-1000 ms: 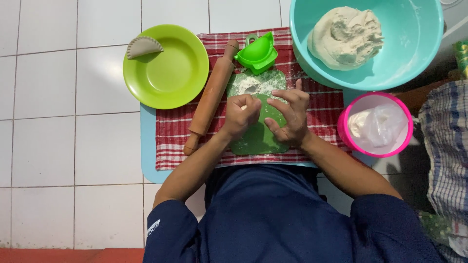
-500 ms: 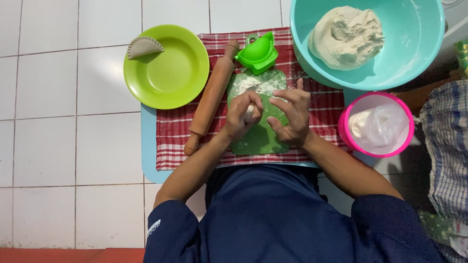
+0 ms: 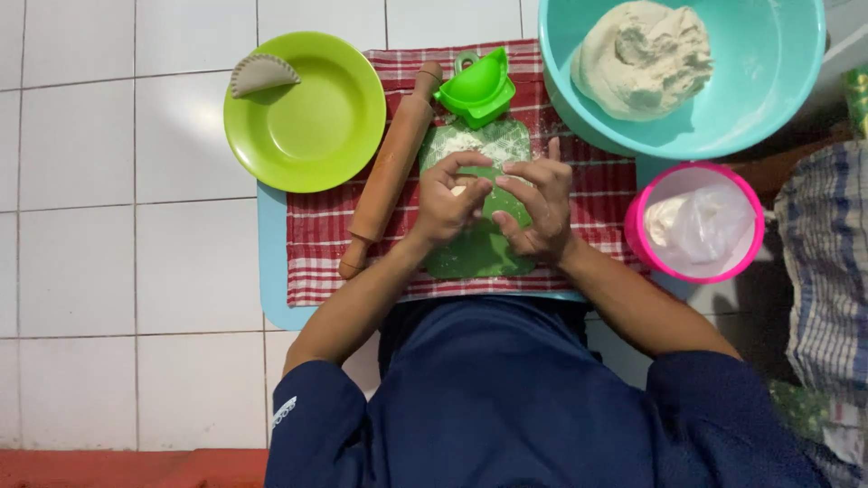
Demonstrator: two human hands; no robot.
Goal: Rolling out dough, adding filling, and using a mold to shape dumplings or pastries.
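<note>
- Two hands, both over one flat green plastic mat (image 3: pixel 479 258) dusted with flour at its far end.
- Left hand (image 3: pixel 449 201) curled closed round one small pale lump of dough (image 3: pixel 459 191), only a sliver of it showing between the fingers.
- Right hand (image 3: pixel 535 206) fingers bent, tips meeting the left hand at the dough lump; grip on it cannot be told for sure.
- One red-and-white checked cloth (image 3: pixel 316 244) under the mat, on one light blue board (image 3: pixel 271 262), all on a white tiled floor (image 3: pixel 117 262).
- One wooden rolling pin (image 3: pixel 391 169) lying diagonally on the cloth, just left of the mat.
- One green hinged plastic dumpling press (image 3: pixel 476 89), at the far edge of the mat, touching the pin's top end.
- One lime green round plate (image 3: pixel 312 126) left of the pin, holding one folded half-moon dumpling (image 3: pixel 260 72) on its far-left rim.
- One large turquoise plastic bowl (image 3: pixel 768 81) far right, with one big mass of pale dough (image 3: pixel 644 56) inside.
- One pink round tub (image 3: pixel 637 235) right of the hands, with a white plastic bag (image 3: pixel 701 226) in it.
- One blue checked fabric (image 3: pixel 827 271) at the right edge.
- Dark blue sleeves (image 3: pixel 316 416) at the bottom.
</note>
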